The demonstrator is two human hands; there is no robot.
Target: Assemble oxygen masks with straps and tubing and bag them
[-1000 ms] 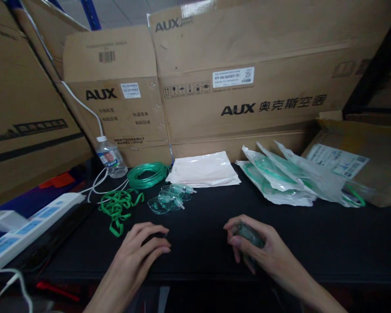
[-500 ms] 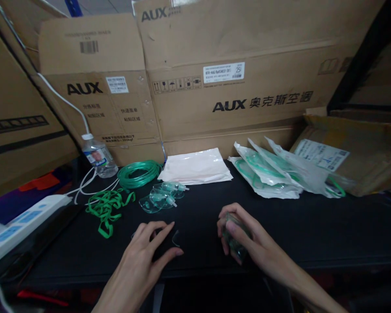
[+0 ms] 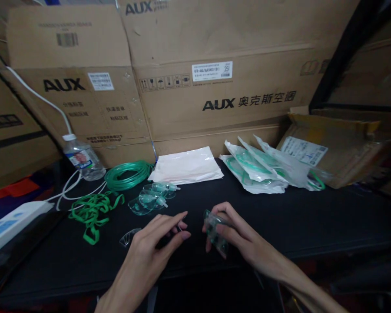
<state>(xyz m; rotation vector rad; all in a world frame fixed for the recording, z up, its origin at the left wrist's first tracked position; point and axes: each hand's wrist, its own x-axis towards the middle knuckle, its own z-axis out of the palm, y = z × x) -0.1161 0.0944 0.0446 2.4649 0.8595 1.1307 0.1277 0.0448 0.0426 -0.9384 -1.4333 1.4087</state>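
Note:
My right hand (image 3: 236,228) grips a clear, green-tinted plastic mask (image 3: 217,234), tilted, with thumb on the near side and fingers behind. Facing it, my left hand (image 3: 161,237) has its fingers curled and thumb drawn in; a tiny shiny edge shows between the fingertips, too small to name. A clear curved plastic piece (image 3: 129,237) lies on the black table just left of that hand, partly hidden by it. Beyond the left hand rest several similar green-tinted masks (image 3: 153,198) with pale connectors, overlapping one another.
Green elastic straps (image 3: 93,211) lie tangled at left, near coiled green tubing (image 3: 127,174) and a plastic bottle (image 3: 84,158). White packets (image 3: 186,166) are stacked at the back. Bagged green-tubed items (image 3: 263,169) lie at right by an open carton (image 3: 339,152). A power strip (image 3: 16,224) sits far left.
The view has swung slightly right. My hands have come closer together, and the mask in my right hand has turned so more shows. The clear piece left of my left hand is more exposed.

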